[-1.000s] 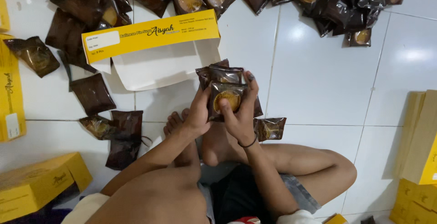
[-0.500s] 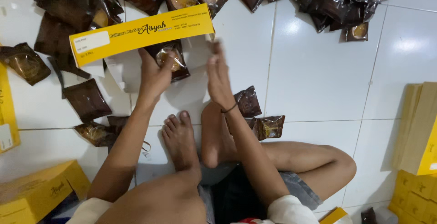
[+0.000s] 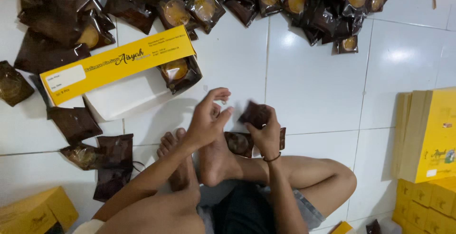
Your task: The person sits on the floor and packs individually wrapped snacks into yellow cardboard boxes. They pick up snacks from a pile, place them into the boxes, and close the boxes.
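1. A person sits on a white tiled floor (image 3: 313,86), seen from above, with bare feet (image 3: 209,160) pointing toward 12 o'clock.
2. Half a second ago both hands reached up to the open yellow box (image 3: 118,65) at 10 o'clock. Now they have drawn back close to the feet.
3. A dark brown packet with a round golden pastry (image 3: 179,71) now lies at the box's right end, partly under the yellow lid. It looks like the packet the left hand carried there.
4. The left hand (image 3: 206,120) is empty. Its fingers are loosely curled and apart, hovering over the floor just above the feet.
5. The right hand (image 3: 266,136), with a dark band on its wrist, is closed on a fresh dark packet (image 3: 255,114), lifting it at 1 o'clock from the feet.
6. Another such packet (image 3: 240,143) lies on the floor just beside the right hand, touching the foot.
7. The change reads as one packet set into the box and the next one already picked up, so the filling seems to be going packet by packet.
8. A big heap of the same packets (image 3: 313,6) spreads along the top edge, from 11 to 1 o'clock.
9. More packets (image 3: 102,158) lie at 8 o'clock, and stacked yellow boxes (image 3: 432,139) stand at 3 o'clock.
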